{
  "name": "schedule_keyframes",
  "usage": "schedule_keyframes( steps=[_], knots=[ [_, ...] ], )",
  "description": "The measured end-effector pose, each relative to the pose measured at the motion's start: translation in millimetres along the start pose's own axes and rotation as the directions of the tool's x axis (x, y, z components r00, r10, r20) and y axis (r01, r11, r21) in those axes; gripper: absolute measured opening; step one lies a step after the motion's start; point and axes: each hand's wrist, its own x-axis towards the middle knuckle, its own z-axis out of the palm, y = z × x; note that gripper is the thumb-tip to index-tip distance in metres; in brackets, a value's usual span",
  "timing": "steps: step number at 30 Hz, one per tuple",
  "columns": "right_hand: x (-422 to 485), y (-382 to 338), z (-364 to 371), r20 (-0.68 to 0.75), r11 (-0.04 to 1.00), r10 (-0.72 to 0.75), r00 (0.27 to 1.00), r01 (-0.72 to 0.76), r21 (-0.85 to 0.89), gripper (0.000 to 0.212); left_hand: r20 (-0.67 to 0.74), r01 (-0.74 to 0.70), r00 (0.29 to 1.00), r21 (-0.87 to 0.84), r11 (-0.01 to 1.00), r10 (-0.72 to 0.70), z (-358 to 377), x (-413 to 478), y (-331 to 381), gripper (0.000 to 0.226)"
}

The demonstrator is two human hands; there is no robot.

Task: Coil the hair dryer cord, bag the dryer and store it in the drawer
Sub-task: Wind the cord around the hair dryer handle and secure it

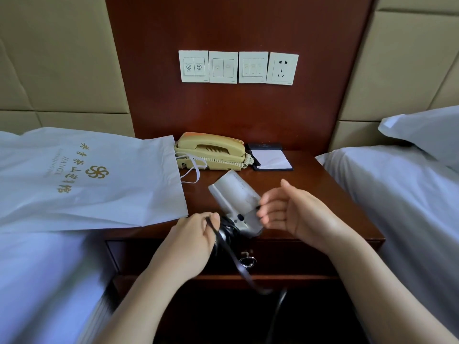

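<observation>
Left grip [196,234] is clamped on the black cord [238,259], fingers curled round the turns bunched at the handle of the silver hair dryer [236,194]. Right grip [295,212] stands apart and holds nothing. Its fingers are loosely curved, with the tips just beside the dryer's body; contact cannot be confirmed. A loose length of cord hangs from the left grip across the closed drawer [285,254] and out of sight below. Blur hides its end, so the plug is not located. The dryer lies on the counter [310,175] near the front edge.

Assessment: coiling is in hand and incomplete. For a sound result, the right grip should steady the dryer or feed the slack. The left should lay even, snug turns without straining the cord at its root, and the tail should be tucked in.

Surroundings: the hanging cord crosses the drawer knob [247,261] and could snag there. A white carrier bag [99,175] lies flat on the left bed [37,269], its mouth overhanging the counter against a yellow telephone [211,150]. The bag needs opening. A notepad [272,157] sits beside the telephone. Switch plates [223,67] and a wall socket [283,68] are mounted behind.
</observation>
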Motion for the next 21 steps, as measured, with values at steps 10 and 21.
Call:
schedule_keyframes(
  steps=[10,21],
  knots=[
    [-15.6,6.8,42.2,0.329,0.962,0.195,0.924,-0.116,-0.246,0.035,-0.044,-0.034,0.998,0.057,0.998,0.036,11.4,4.5,2.8,0.036],
    [-9.7,34.1,66.0,0.384,0.968,0.250,0.889,-0.216,-0.130,0.018,-0.161,0.096,0.983,0.030,0.995,-0.090,4.3,20.0,-8.9,0.017]
  ],
)
